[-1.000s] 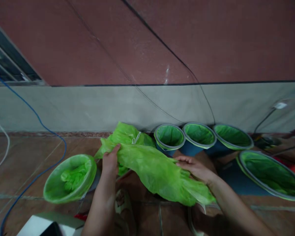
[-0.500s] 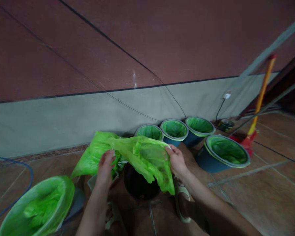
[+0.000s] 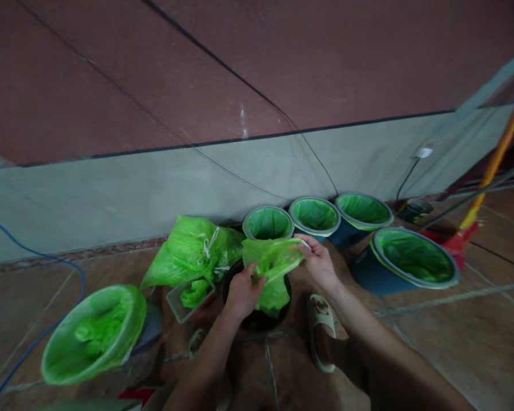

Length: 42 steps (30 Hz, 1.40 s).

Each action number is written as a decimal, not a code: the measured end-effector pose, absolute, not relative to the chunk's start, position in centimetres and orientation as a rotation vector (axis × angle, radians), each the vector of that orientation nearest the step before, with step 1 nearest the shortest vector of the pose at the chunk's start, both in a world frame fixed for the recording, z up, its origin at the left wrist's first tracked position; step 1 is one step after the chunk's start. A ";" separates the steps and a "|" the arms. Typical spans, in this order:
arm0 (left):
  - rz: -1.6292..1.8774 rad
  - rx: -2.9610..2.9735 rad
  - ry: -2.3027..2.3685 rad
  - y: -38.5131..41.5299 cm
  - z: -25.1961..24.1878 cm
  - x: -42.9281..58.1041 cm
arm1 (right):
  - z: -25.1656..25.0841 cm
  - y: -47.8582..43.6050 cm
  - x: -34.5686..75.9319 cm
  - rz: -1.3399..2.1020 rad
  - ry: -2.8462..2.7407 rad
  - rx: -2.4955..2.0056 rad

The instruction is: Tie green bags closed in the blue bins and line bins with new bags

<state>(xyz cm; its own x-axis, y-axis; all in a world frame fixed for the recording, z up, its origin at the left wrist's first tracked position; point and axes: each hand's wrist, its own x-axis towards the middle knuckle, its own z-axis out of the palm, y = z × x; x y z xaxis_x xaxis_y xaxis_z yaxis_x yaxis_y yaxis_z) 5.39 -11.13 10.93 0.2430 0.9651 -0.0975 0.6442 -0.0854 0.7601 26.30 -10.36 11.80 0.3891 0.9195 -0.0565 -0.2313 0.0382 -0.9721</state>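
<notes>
A green plastic bag hangs over the mouth of a dark round bin on the tiled floor in front of me. My left hand grips the bag's near left edge at the bin's rim. My right hand pinches the bag's far right edge, just above the rim. The bag's lower part droops into the bin.
A tied green bag bundle lies left of the bin beside a small clear tray. Several blue bins with green liners line the wall; one stands right, another lined bin lies left. A sandal is near my right arm.
Both hands have lowered the green bag and drawn closer together over the dark bin; the bag is more bunched. The view has shifted slightly left.
</notes>
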 end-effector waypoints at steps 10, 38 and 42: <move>0.791 1.544 1.274 -9.9 11.4 4.8 | 12.1 -12.0 24.1 1.259 -1.355 -1.200; 0.808 2.209 1.518 -10.1 12.0 6.1 | 10.8 -11.0 25.9 0.226 -1.957 -1.393; 0.788 2.201 1.626 -9.4 12.3 4.5 | 10.9 -10.2 26.1 0.073 -1.869 -1.500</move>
<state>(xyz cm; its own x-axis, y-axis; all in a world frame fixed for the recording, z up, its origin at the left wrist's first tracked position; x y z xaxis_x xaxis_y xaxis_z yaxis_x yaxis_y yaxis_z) 4.47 -9.43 12.34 0.2123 0.9439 0.2529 0.7835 -0.3190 0.5332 26.05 -10.24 10.88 -0.0563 0.8673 0.4946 0.8258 0.3189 -0.4651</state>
